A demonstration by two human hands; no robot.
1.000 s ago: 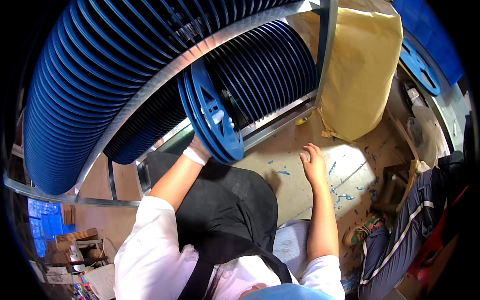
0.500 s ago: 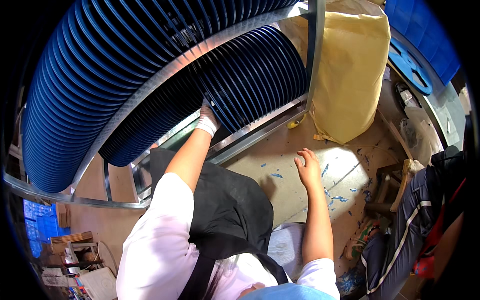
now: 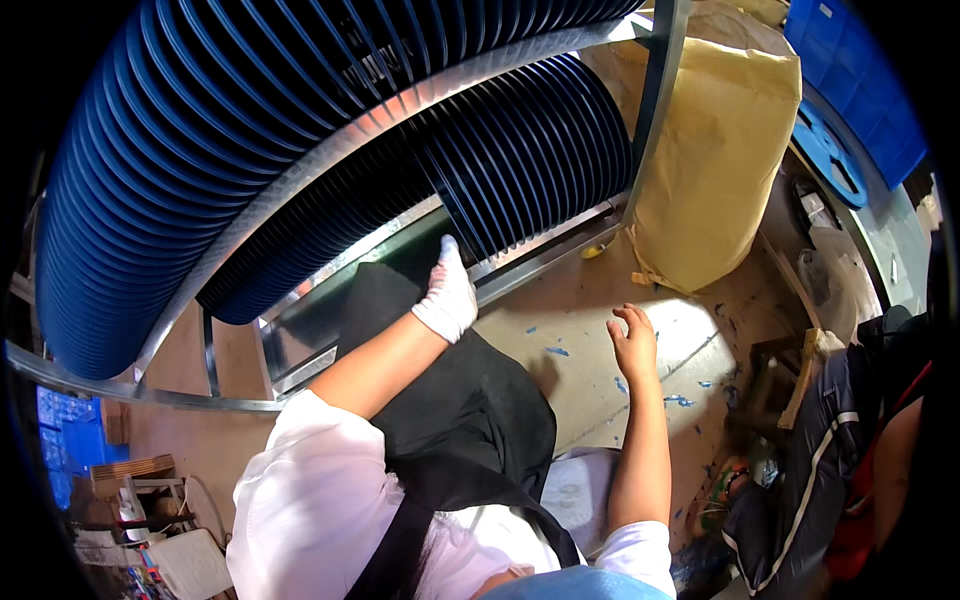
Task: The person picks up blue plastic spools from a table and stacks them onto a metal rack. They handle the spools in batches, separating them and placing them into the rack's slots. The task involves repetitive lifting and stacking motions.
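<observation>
Just in front of the lower row of dark blue discs (image 3: pixel 540 150) is my left hand (image 3: pixel 447 292), in a white glove with bluish fingertips. Its fingers point up toward the rack, stretched out with nothing visible in them, and it looks apart from the discs. The discs stand on edge, side by side, in a metal rack (image 3: pixel 655 110); a gap shows in the row near my hand. Above them curves a larger row of blue discs (image 3: pixel 150 220). My bare right hand (image 3: pixel 633 340) hangs over the floor to the right, fingers loosely bent and apart, holding nothing.
A large yellow-brown paper sack (image 3: pixel 715 160) stands right of the rack. Blue scraps (image 3: pixel 680 400) litter the floor. At the far right are a blue reel (image 3: pixel 828 155), blue bins (image 3: pixel 860 80) and another person's dark-trousered leg (image 3: pixel 800 500). Blue crates (image 3: pixel 75 430) stand at lower left.
My left hand has come out from among the discs, back toward me and slightly right. The right hand stays over the floor, slightly lower. The view has shifted a little.
</observation>
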